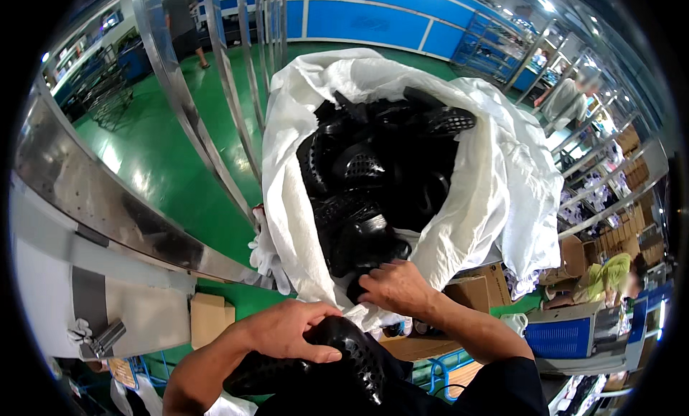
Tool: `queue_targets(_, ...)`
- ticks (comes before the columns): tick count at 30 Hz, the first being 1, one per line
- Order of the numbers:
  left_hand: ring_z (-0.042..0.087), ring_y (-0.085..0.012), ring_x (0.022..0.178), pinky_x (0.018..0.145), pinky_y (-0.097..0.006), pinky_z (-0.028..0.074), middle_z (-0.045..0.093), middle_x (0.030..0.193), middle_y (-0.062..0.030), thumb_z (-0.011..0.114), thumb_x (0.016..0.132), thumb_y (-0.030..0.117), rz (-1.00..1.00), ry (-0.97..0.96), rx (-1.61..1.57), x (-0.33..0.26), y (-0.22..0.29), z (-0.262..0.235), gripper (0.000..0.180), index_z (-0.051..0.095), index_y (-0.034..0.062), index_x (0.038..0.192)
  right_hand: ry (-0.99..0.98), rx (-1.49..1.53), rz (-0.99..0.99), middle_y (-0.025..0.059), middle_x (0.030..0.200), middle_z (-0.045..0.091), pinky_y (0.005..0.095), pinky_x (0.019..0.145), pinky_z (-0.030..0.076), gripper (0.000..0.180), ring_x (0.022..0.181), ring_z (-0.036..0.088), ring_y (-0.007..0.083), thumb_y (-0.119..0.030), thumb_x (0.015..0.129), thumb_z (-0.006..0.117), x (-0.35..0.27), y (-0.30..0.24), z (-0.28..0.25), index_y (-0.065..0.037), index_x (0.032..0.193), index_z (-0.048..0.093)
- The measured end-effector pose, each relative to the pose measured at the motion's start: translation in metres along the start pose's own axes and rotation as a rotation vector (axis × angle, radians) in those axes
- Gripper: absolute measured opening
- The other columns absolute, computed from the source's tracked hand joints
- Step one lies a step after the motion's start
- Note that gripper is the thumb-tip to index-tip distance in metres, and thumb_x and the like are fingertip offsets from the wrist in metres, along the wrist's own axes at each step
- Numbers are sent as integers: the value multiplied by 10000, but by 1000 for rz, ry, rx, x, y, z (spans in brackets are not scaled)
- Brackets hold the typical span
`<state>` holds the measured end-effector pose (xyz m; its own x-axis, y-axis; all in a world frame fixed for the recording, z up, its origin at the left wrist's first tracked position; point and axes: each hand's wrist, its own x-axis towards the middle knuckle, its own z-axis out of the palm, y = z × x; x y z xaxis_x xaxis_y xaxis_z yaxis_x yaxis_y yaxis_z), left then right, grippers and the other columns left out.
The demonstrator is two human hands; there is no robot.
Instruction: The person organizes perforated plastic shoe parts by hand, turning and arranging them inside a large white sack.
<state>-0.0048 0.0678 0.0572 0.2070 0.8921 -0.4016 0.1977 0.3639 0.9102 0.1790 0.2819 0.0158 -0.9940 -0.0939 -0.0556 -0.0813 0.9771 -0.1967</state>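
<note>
A large white woven sack (283,165) stands in front of me with its mouth folded open. It is heaped with shiny black perforated clogs (362,165). Low in the picture, close to my body, my left hand (283,330) is closed on a black clog (348,344) with rows of holes, thumb on its near side. Another dark, holed piece (262,373) lies below that hand. At the sack's near rim my right hand (402,287) has its fingers curled round a black clog (354,290), partly hidden by the fingers.
Metal rails (172,93) run along the left. White gloves (265,254) hang beside the sack. Cardboard boxes (470,294) and a blue-framed stool (459,376) stand at the near right. A blue-panelled machine (373,21) is at the back. Other people (570,97) are farther off.
</note>
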Motion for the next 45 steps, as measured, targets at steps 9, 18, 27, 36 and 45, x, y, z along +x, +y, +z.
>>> queue_targets(9, 576, -111, 837, 776, -268, 471, 677, 964, -22, 842, 810, 409, -7, -85, 28, 8, 4, 3, 696, 599, 22, 1336, 4, 348, 1114, 222, 831, 725, 435, 708, 573, 552, 707, 720, 323, -490, 907, 701, -84, 74, 24, 54, 1002, 722)
queue_targets(18, 612, -117, 954, 867, -302, 509, 694, 1045, -66, 859, 803, 351, -22, -93, -46, 37, -1, 5, 724, 564, -5, 1360, 175, 177, 857, 122, 1018, 682, 386, 837, 501, 239, 903, 632, 274, -225, 924, 653, -89, 81, 8, -39, 1068, 695)
queue_targets(27, 649, -183, 1026, 946, -321, 499, 693, 1115, -116, 829, 832, 315, -67, 152, -268, 11, -26, 6, 686, 561, -12, 1371, -98, -318, 277, 207, 1381, 537, 365, 998, 436, 642, 1196, 528, 296, -228, 831, 687, -64, 66, -7, 50, 1386, 522)
queue_targets(36, 611, -153, 1103, 996, -301, 474, 652, 1220, -100, 803, 833, 189, -187, 245, -438, -7, -18, 21, 668, 527, -40, 1397, 123, 209, -7, 249, 1464, 457, 471, 1122, 376, 722, 1348, 446, 383, -170, 797, 715, 5, 77, 25, 57, 1436, 466)
queue_targets(45, 609, -176, 1111, 993, -315, 465, 659, 1196, -102, 813, 846, 320, -191, 363, -417, -21, -9, 37, 701, 537, -17, 1394, 199, -3, 9, 242, 1420, 457, 509, 1144, 342, 1042, 1314, 439, 432, -438, 646, 892, 86, 144, 56, -37, 1481, 416)
